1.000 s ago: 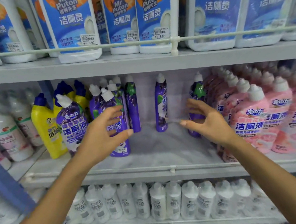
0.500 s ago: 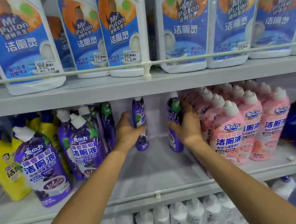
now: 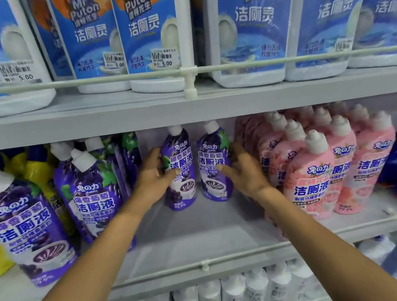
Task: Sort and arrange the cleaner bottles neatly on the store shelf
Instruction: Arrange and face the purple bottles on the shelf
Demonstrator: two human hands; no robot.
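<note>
A: Where are the purple bottles [image 3: 178, 170]?

B: Two stand in the middle of the frame, far back on the shelf [image 3: 202, 228]. They are side by side, labels facing us.

A: What are the hands doing?

B: The left hand [image 3: 154, 179] is curled on the left bottle, thumb across its front. The right hand [image 3: 241, 167] is on the right bottle [image 3: 213, 163], fingers spread and partly open. I cannot tell if it grips tight.

A: Will they be hard to move?

B: I think not. They look like stiff plastic, smooth and maybe a bit slippery. If full, they would feel a little heavy. They are tall and thin, so they could tip. Best to hold them round the wide middle, not the white cap.

A: What is near them?

B: More purple ones [image 3: 90, 197] at the left, pink bottles [image 3: 312, 178] at the right, big blue jugs [image 3: 146, 31] up top.
</note>
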